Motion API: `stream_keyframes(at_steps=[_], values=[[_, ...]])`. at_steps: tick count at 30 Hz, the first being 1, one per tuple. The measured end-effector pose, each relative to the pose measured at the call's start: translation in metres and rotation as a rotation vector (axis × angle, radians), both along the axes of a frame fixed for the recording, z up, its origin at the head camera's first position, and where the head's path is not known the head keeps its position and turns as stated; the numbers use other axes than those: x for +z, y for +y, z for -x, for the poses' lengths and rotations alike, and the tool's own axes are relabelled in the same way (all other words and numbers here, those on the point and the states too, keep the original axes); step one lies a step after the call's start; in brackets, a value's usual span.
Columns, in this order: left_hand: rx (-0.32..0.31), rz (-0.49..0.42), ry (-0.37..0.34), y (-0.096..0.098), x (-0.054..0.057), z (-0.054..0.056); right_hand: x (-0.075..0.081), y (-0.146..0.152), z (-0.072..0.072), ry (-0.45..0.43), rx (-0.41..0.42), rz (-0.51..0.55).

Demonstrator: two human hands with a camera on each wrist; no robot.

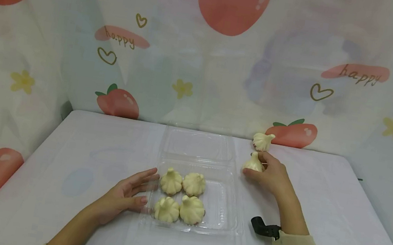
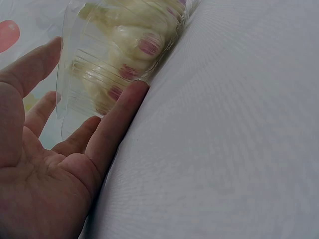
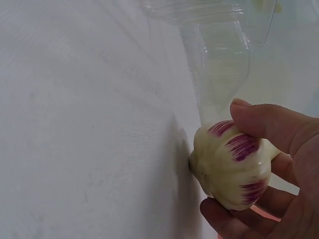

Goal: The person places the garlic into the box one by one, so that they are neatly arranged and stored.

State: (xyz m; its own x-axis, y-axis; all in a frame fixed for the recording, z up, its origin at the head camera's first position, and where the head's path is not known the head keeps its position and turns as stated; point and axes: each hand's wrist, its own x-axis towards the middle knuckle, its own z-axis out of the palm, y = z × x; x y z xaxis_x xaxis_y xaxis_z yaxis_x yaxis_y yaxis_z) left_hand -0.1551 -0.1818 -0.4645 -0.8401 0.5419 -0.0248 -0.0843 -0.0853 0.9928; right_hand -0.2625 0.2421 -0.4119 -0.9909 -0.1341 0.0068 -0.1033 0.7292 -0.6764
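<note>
My right hand (image 1: 269, 174) pinches a garlic bulb (image 1: 253, 162) between thumb and fingers, to the right of the clear plastic box. In the right wrist view this garlic bulb (image 3: 232, 164) is cream with purple streaks, close to the white table surface. My left hand (image 1: 127, 193) touches the left side of the clear plastic box (image 1: 218, 229) with fairly straight fingers. Several garlic bulbs (image 1: 182, 197) sit in the box's left part, in two rows. In the left wrist view, fingertips (image 2: 134, 92) rest along the box wall near its base.
The box's hinged lid (image 1: 198, 144) lies open behind it. Another garlic bulb (image 1: 263, 141) stands at the table's back edge, just beyond my right hand. A printed cloth (image 1: 205, 68) hangs behind the white-covered table (image 1: 109, 138).
</note>
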Motion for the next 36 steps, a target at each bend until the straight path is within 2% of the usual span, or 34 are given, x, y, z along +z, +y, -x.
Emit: stream_keyframes(at_steps=[11, 17, 36], values=[[0.002, 0.008, 0.004, 0.001, -0.001, 0.002, 0.007, -0.002, -0.002, -0.005, -0.005, -0.005], [0.006, 0.007, 0.007, 0.001, 0.0, 0.002, 0.014, -0.007, -0.003, 0.043, 0.012, 0.024], [0.015, 0.009, -0.004, 0.0, -0.001, 0.0, 0.036, -0.023, -0.016, 0.058, 0.065, 0.021]])
